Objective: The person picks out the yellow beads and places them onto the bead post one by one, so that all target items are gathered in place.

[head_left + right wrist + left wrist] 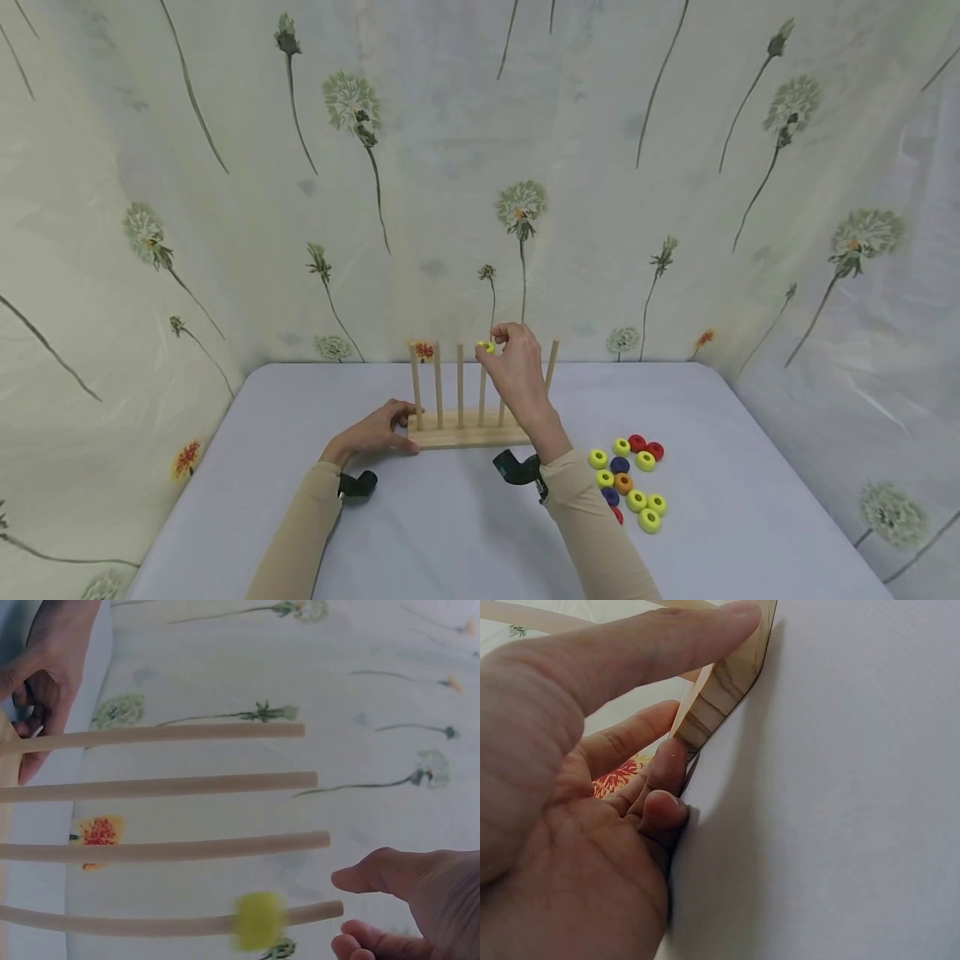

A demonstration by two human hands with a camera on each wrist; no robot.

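Observation:
A wooden rack (465, 435) with several upright pegs stands mid-table. My left hand (405, 429) grips the rack's left end, thumb laid along the base (724, 686) and fingers (664, 772) curled against its end. My right hand (495, 340) is up at the top of a middle peg. In the right wrist view a yellow ring (259, 921), blurred, is threaded on that peg (112, 924) just below its tip. The fingertips (345, 881) of my right hand (341, 913) sit a little past the peg tip, loosely curled and apart from the ring. The other pegs (165, 784) look bare.
Several loose rings (630, 483) in yellow, red, blue and orange lie on the pale table (450, 542) right of the rack. A flower-print curtain (480, 167) closes off the back and both sides.

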